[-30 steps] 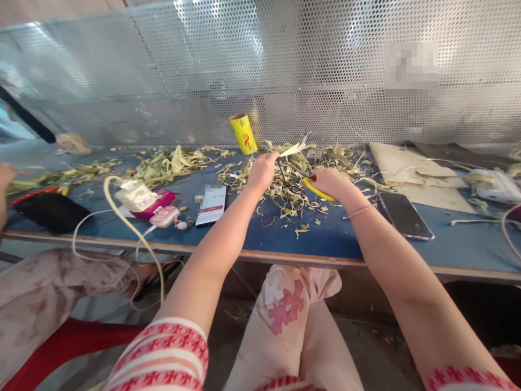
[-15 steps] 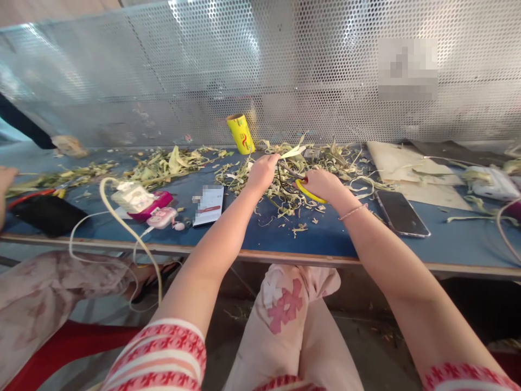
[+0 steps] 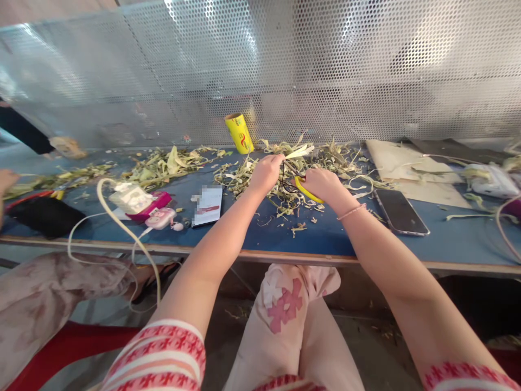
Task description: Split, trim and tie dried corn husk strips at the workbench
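Over a heap of leafy plant scraps (image 3: 293, 201) on the blue table, my left hand (image 3: 266, 174) is closed on a pale green plant piece (image 3: 300, 151), which sticks out to the right past the fingers. Close by on the right, my right hand (image 3: 321, 184) is wrapped round yellow-handled scissors (image 3: 309, 192). Their dark blades point left toward my left hand and are partly hidden. Thin dark strands hang between the two hands.
A yellow tube (image 3: 239, 133) stands behind the heap. Phones lie left (image 3: 207, 206) and right (image 3: 401, 212). Farther left are a pink charger (image 3: 150, 207), cables, another leaf pile (image 3: 166, 165), a black pouch (image 3: 46, 214) and another person's hand (image 3: 7, 179). Perforated metal (image 3: 268, 70) rises behind.
My left hand has moved slightly right with the plant piece, closer to my right hand. My right hand has barely moved and keeps the scissors.
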Action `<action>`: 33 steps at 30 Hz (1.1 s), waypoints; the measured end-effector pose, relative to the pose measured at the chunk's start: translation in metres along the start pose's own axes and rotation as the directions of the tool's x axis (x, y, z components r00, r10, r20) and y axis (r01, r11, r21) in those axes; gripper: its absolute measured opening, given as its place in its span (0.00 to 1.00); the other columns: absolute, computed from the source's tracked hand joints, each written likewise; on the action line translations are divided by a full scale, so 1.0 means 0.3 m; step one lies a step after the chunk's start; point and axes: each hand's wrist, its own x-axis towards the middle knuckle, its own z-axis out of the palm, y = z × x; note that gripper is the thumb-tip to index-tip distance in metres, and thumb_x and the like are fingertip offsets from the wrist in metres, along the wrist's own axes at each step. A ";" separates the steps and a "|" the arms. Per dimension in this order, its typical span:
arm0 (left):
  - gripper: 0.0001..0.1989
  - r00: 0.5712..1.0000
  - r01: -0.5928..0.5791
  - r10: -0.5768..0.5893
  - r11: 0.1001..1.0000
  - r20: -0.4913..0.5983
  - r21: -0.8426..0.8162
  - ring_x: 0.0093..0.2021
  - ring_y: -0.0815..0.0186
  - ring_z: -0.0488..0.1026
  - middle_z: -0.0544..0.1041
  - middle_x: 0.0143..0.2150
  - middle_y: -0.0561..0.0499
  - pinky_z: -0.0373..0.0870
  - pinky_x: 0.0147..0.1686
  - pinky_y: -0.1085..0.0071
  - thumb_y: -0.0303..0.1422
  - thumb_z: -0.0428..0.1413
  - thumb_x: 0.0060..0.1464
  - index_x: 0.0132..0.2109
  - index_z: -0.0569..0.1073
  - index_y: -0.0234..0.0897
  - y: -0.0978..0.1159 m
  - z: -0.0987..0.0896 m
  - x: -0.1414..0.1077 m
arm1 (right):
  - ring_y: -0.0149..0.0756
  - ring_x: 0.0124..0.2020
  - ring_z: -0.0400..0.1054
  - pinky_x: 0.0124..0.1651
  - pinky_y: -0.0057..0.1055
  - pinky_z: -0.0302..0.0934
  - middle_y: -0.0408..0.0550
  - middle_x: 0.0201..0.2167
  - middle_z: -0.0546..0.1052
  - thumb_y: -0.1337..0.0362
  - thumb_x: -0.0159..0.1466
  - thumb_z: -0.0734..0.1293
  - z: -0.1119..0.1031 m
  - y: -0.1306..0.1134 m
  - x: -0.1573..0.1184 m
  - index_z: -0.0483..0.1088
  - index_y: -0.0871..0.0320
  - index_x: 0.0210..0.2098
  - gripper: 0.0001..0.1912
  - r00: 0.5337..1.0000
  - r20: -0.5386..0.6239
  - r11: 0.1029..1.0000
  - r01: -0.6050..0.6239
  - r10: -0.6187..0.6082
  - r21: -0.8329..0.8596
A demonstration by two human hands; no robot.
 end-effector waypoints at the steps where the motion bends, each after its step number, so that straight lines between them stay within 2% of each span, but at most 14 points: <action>1: 0.17 1.000 -0.003 0.003 1.000 -0.009 -0.020 0.48 0.58 0.73 0.79 0.44 0.44 0.66 0.53 0.61 0.21 0.48 0.52 0.43 0.75 0.41 0.004 -0.002 0.001 | 0.53 0.47 0.72 0.44 0.39 0.65 0.65 0.41 0.78 0.45 0.64 0.52 -0.002 0.000 -0.003 0.74 0.65 0.45 0.33 1.000 0.000 1.000 -0.003 0.003 0.000; 6: 0.15 1.000 -0.023 0.023 0.999 0.000 -0.028 0.48 0.58 0.72 0.78 0.39 0.45 0.66 0.53 0.60 0.21 0.47 0.53 0.42 0.75 0.38 0.018 -0.016 0.004 | 0.53 0.46 0.72 0.44 0.39 0.64 0.65 0.42 0.77 0.42 0.63 0.52 0.006 -0.007 -0.009 0.71 0.67 0.48 0.35 0.999 -0.029 1.000 -0.024 0.024 -0.010; 11: 0.14 0.999 -0.035 0.034 0.999 0.011 0.028 0.46 0.58 0.72 0.76 0.36 0.44 0.66 0.50 0.62 0.21 0.47 0.54 0.41 0.74 0.37 0.046 -0.022 0.004 | 0.51 0.44 0.73 0.42 0.36 0.64 0.64 0.41 0.78 0.52 0.64 0.54 0.020 -0.037 -0.019 0.73 0.66 0.44 0.26 0.993 -0.115 0.999 -0.042 0.040 -0.020; 15: 0.12 1.000 0.003 -0.003 1.000 0.003 0.026 0.45 0.57 0.72 0.76 0.35 0.44 0.65 0.49 0.62 0.22 0.49 0.53 0.41 0.74 0.36 0.069 -0.025 0.004 | 0.48 0.45 0.73 0.41 0.33 0.64 0.64 0.41 0.78 0.58 0.65 0.54 0.008 -0.064 -0.037 0.74 0.65 0.43 0.22 0.993 -0.119 0.999 -0.020 0.015 -0.042; 22: 0.11 0.999 0.021 -0.023 0.999 -0.040 -0.050 0.45 0.58 0.71 0.75 0.32 0.46 0.64 0.49 0.64 0.22 0.50 0.53 0.39 0.74 0.38 0.069 -0.024 0.001 | 0.50 0.43 0.74 0.40 0.36 0.65 0.65 0.38 0.78 0.55 0.63 0.55 -0.009 -0.078 -0.056 0.73 0.65 0.42 0.22 0.989 -0.142 0.999 -0.034 0.030 -0.032; 27: 0.11 0.999 -0.026 0.029 0.997 -0.045 0.076 0.42 0.59 0.72 0.75 0.31 0.46 0.65 0.45 0.65 0.23 0.48 0.54 0.40 0.74 0.36 0.066 -0.023 0.000 | 0.49 0.42 0.74 0.40 0.35 0.64 0.64 0.37 0.78 0.53 0.62 0.57 -0.009 -0.082 -0.062 0.72 0.66 0.43 0.23 0.982 -0.180 0.997 -0.062 0.053 -0.043; 33: 0.14 0.993 -0.100 0.111 0.961 -0.027 0.259 0.39 0.60 0.70 0.74 0.30 0.45 0.65 0.40 0.65 0.24 0.43 0.58 0.41 0.73 0.36 0.071 -0.031 0.002 | 0.47 0.42 0.74 0.39 0.33 0.64 0.63 0.37 0.78 0.54 0.63 0.57 -0.007 -0.081 -0.065 0.71 0.66 0.43 0.22 0.983 -0.171 0.996 -0.078 0.067 -0.054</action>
